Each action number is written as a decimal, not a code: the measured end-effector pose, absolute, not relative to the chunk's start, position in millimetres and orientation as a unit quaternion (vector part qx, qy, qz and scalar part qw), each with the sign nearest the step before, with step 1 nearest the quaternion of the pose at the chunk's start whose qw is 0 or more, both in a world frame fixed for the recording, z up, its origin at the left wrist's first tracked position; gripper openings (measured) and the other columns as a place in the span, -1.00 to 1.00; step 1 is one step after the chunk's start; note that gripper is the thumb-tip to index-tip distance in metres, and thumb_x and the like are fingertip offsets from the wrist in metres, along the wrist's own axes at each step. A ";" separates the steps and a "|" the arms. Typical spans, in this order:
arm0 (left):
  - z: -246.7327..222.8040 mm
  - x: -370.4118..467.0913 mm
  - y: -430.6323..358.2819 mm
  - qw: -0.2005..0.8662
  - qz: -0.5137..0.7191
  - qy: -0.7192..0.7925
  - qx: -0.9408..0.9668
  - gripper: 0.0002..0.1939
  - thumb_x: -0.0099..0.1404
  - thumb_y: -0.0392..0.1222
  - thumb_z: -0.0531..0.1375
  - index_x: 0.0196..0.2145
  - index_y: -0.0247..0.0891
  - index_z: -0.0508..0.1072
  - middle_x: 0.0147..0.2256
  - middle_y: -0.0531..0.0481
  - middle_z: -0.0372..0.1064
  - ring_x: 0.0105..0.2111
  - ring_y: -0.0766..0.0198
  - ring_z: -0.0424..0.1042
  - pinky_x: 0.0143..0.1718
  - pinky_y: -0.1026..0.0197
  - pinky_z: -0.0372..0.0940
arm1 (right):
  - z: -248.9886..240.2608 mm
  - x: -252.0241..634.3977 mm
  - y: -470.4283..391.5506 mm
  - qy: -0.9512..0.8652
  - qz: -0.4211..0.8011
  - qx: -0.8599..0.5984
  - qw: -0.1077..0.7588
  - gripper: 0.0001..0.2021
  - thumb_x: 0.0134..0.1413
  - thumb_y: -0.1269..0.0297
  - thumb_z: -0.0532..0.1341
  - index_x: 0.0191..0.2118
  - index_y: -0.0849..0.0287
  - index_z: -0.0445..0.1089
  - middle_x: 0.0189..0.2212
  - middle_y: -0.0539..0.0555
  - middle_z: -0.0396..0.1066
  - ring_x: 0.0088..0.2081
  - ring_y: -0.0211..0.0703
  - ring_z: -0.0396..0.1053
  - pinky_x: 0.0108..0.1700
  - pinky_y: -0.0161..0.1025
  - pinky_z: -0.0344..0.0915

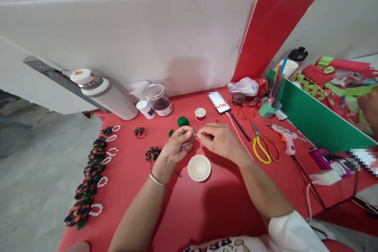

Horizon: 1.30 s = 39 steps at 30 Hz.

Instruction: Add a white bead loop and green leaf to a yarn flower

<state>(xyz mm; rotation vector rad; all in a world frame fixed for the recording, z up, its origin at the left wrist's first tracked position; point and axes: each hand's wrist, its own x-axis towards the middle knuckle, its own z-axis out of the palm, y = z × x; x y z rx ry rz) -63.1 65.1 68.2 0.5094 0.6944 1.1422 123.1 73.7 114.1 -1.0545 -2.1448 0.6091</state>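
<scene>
Fine strand [195, 134] pinched between my two hands, bead bowl just on my side of it

The strand sits at the meeting point of my fingertips, too small for me to tell thread from wire. My left hand [178, 141] grasps it between thumb and forefinger, the other fingers curled; my right hand [220, 138] grips at the same spot from the opposite side, fingertips bunched. A dark patch shows under the right fingers, and I cannot tell whether it is a tool or shadow. What shows of the strand seems to run crosswise, from one pinch to the other, though its true axis is hard to read.

The relation that counts, I judge, is to the small white bowl [190, 168] of pearl-like beads [199, 169]: it lies almost straight toward my body from the pinch, and my left hand's curled fingers look nearest its rim.

Just beyond my hands stand a red spool [200, 115] and a green yarn ball [182, 121]. A multicoloured yarn piece [152, 153] lies left of my left wrist; farther left runs a row of yarn flowers [92, 169] with bead loops [96, 209]. Yellow-and-red-handled scissors [258, 135] lie right of my right hand, with a pink glue gun [287, 134] beyond.
</scene>
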 end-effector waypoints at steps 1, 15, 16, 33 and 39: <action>67.9 -63.0 65.1 0.753 0.524 0.318 0.239 -0.68 -0.05 -0.23 0.52 -0.42 -0.32 0.49 -0.57 0.14 0.28 -0.70 0.60 -0.02 -0.70 0.48 -0.12 | 114.2 123.2 73.6 -0.822 0.233 -0.404 0.327 -0.85 0.20 0.40 0.21 -0.35 0.14 0.53 -0.46 -0.03 0.43 -0.47 -0.33 0.24 -0.33 -0.33 0.13; 64.2 -61.5 66.1 0.769 0.492 0.330 0.242 -0.68 0.03 -0.20 0.49 -0.47 -0.33 0.41 -0.63 0.23 0.06 -0.72 0.61 -0.11 -0.70 0.45 -0.19 | 117.5 122.2 75.6 -0.823 0.248 -0.424 0.284 -0.84 0.18 0.38 0.24 -0.44 0.16 0.48 -0.51 -0.06 0.35 -0.51 -0.34 0.16 -0.40 -0.32 0.05; 63.5 -61.7 66.1 0.769 0.489 0.332 0.244 -0.67 0.04 -0.19 0.49 -0.47 -0.33 0.40 -0.63 0.23 0.06 -0.72 0.61 -0.10 -0.70 0.45 -0.19 | 116.6 121.6 76.3 -0.823 0.249 -0.427 0.280 -0.84 0.18 0.38 0.24 -0.44 0.16 0.49 -0.51 -0.05 0.36 -0.51 -0.34 0.16 -0.41 -0.31 0.04; 56.2 -60.3 73.6 0.680 0.507 0.464 0.255 -0.60 -0.03 -0.06 0.48 -0.45 -0.35 0.40 -0.67 0.19 0.18 -0.76 0.59 -0.05 -0.74 0.45 -0.22 | 115.7 149.5 98.5 -0.763 0.239 -0.501 0.331 -0.80 0.20 0.29 0.18 -0.40 0.14 0.51 -0.55 -0.03 0.46 -0.53 -0.27 0.30 -0.39 -0.32 0.13; 52.6 -59.0 78.1 0.681 0.504 0.478 0.233 -0.61 -0.05 -0.07 0.48 -0.49 -0.34 0.39 -0.71 0.20 0.14 -0.79 0.59 -0.08 -0.75 0.44 -0.26 | 90.5 154.1 116.4 -0.746 0.265 -0.543 0.282 -0.79 0.14 0.26 0.18 -0.44 0.15 0.51 -0.62 -0.01 0.45 -0.54 -0.22 0.34 -0.40 -0.31 0.14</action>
